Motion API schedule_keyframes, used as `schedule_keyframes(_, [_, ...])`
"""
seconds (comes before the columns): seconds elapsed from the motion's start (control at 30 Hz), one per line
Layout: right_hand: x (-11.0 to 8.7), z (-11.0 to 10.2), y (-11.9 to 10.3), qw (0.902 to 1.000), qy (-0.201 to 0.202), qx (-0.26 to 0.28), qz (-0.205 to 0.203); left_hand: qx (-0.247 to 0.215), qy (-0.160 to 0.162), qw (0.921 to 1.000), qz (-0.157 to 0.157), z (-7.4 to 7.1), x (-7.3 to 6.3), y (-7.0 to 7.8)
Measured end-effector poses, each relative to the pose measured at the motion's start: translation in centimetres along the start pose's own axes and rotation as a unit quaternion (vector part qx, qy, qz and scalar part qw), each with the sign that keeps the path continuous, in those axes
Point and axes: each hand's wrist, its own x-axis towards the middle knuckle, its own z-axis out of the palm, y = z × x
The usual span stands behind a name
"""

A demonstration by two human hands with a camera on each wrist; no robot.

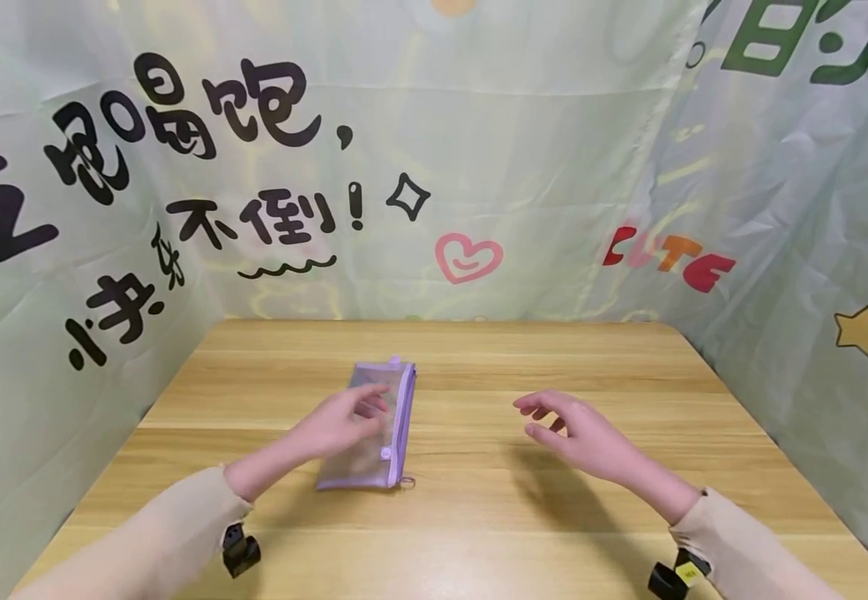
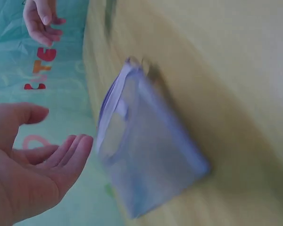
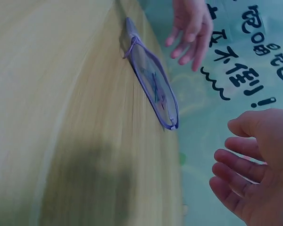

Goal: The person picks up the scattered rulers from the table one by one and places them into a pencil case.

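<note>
A translucent pouch with purple trim and a zipper (image 1: 362, 458) lies on the table, left of the middle. Through its side in the right wrist view, small dark and coloured shapes show in the pouch (image 3: 155, 89). My left hand (image 1: 347, 423) hovers over the pouch with relaxed, slightly bent fingers and holds nothing. In the left wrist view, a gap separates those fingertips (image 2: 87, 141) from the table. To the right, my right hand (image 1: 587, 437) hangs in the air above the wood, fingers loosely curved, palm facing inward, nothing in it.
The wooden table (image 1: 479, 533) reaches back to a printed cloth (image 1: 554, 167) that encloses it at the back and both sides. A small metal ring (image 1: 407, 482) sits at the pouch's near right corner. Black cameras are strapped at both wrists.
</note>
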Motion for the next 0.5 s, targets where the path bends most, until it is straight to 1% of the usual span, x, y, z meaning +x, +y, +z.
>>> schedule_keyframes(0.07, [-0.1,-0.3,-0.2,0.9992,0.009,-0.038,-0.013,0.047,-0.001,0.9983,0.034,-1.0,-0.3,0.2])
schedule_keyframes(0.1, [-0.1,-0.4,-0.3,0.9979,0.015,-0.058,-0.022,0.072,-0.001,0.9957,0.058,-1.4,-0.4,0.4])
schedule_keyframes(0.17, [-0.1,-0.6,-0.5,0.9931,0.03,-0.104,-0.046,0.125,0.001,0.9866,0.104,-2.2,-0.6,0.6])
schedule_keyframes(0.23, [-0.2,-0.6,-0.5,0.9871,0.042,-0.139,-0.069,0.179,0.001,0.9732,0.144,-2.8,-0.8,0.7])
schedule_keyframes(0.3, [-0.2,-0.6,-0.4,0.9812,0.044,-0.165,-0.09,0.22,-0.007,0.959,0.179,-3.3,-1.0,0.8])
schedule_keyframes(0.33, [-0.3,-0.5,-0.3,0.9783,0.042,-0.177,-0.099,0.237,-0.011,0.9528,0.189,-3.4,-1.2,0.8])
schedule_keyframes(0.4, [-0.4,-0.3,-0.1,0.9729,0.033,-0.199,-0.113,0.277,-0.017,0.9375,0.21,-3.7,-1.4,0.6])
schedule_keyframes(0.5, [-0.7,0.1,0.3,0.9649,0.016,-0.228,-0.129,0.321,-0.03,0.9184,0.229,-3.8,-1.6,0.2])
